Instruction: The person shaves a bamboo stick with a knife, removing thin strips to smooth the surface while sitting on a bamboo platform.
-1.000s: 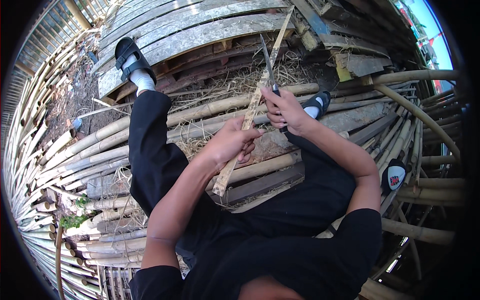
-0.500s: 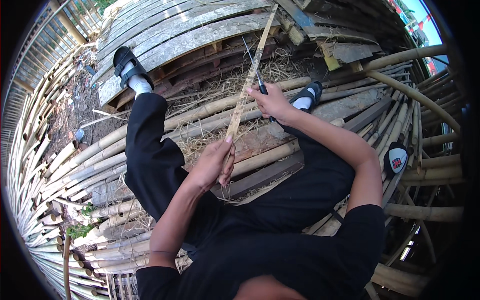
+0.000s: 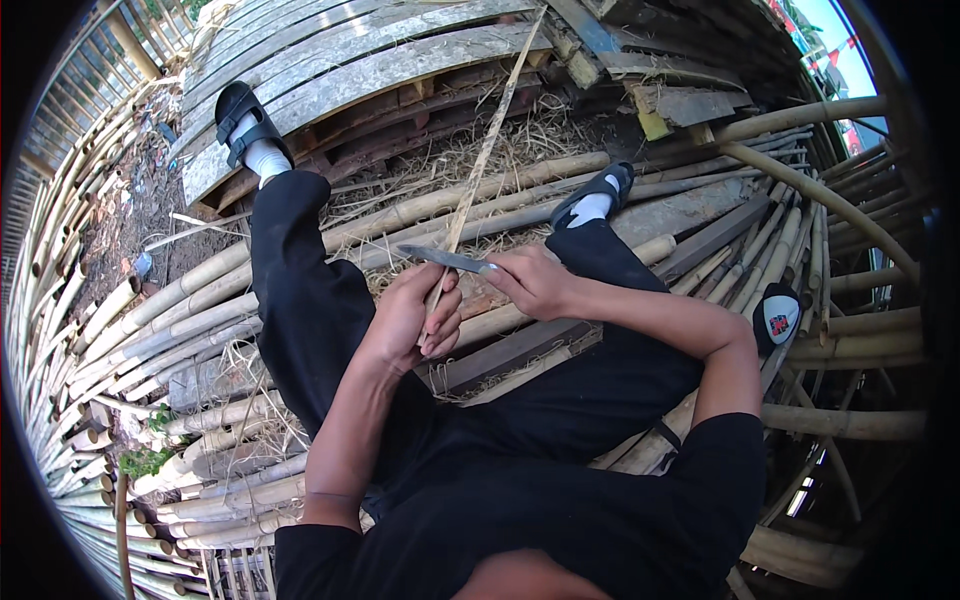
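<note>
Closed round the near end of a long, thin bamboo strip (image 3: 487, 150) is my left hand (image 3: 413, 312). The strip slants away up and to the right, its far tip over the wooden pallet. My right hand (image 3: 535, 281) grips a knife whose handle is mostly hidden in the fingers. The knife's grey blade (image 3: 440, 258) points left and lies across the strip just above my left fingers. The two hands are close together over my lap, between my dark-trousered legs.
A weathered pallet (image 3: 330, 75) stands ahead, with my left sandal (image 3: 248, 125) on its edge. Bamboo poles (image 3: 400, 228) and dry shavings (image 3: 395, 170) lie underneath. Stacked bamboo (image 3: 90, 370) fills the left. A dark cap-like item with a white patch (image 3: 778, 317) sits at the right.
My right hand has come down and left, turning the knife from pointing away to lying across the strip by my left hand. The strip has rolled to show a narrower side.
</note>
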Action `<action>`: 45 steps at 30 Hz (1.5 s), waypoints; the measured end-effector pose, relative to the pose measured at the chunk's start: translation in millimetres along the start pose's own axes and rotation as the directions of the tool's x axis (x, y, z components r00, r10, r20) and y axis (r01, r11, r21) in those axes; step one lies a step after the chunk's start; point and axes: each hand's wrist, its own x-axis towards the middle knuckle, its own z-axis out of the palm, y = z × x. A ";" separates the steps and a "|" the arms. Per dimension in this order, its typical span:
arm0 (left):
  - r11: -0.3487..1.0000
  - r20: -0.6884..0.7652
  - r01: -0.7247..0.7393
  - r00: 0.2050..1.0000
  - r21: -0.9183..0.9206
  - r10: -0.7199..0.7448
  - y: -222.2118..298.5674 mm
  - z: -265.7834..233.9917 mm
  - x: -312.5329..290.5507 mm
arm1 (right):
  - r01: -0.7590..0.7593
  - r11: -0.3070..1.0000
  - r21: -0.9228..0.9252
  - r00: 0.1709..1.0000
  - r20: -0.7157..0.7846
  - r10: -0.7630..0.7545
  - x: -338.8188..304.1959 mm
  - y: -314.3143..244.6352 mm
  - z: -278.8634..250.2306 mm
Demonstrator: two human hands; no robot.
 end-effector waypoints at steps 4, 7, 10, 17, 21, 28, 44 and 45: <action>0.999 -0.022 0.010 1.000 -0.031 -0.011 -1.0 1.7 -2.5 | 0.029 0.999 0.022 1.000 0.002 -0.029 4.5 4.7 3.4; 0.998 -0.032 0.021 0.999 -0.058 -0.023 -4.6 -0.4 -1.6 | 0.109 0.992 -0.066 0.993 0.042 -0.107 14.4 32.8 0.6; 0.993 -0.067 -0.016 0.998 -0.114 0.008 -4.0 -5.5 -3.9 | 0.174 0.974 -0.144 0.984 0.062 -0.167 27.8 40.4 -1.5; 0.987 -0.048 -0.044 0.998 -0.157 0.036 5.8 -9.7 -10.0 | -0.458 0.884 -0.091 0.841 -0.365 0.398 61.1 108.9 -42.7; 0.988 0.003 0.017 1.000 -0.156 -0.017 1.4 -7.9 2.1 | -0.556 0.815 -0.165 0.706 -0.611 0.358 9.4 164.4 -93.5; 0.998 -0.032 -0.030 0.999 -0.051 0.028 -4.7 -1.1 10.3 | -0.263 0.958 0.111 0.919 -0.275 0.284 34.4 96.4 -67.8; 0.999 -0.053 0.033 0.998 -0.042 -0.036 -16.3 6.1 15.6 | -0.505 0.840 -0.197 0.848 -0.296 0.440 23.1 187.5 -103.8; 0.997 -0.067 0.033 0.997 -0.071 -0.038 -14.2 4.2 14.6 | -0.504 0.841 -0.194 0.848 -0.294 0.440 22.8 186.4 -97.3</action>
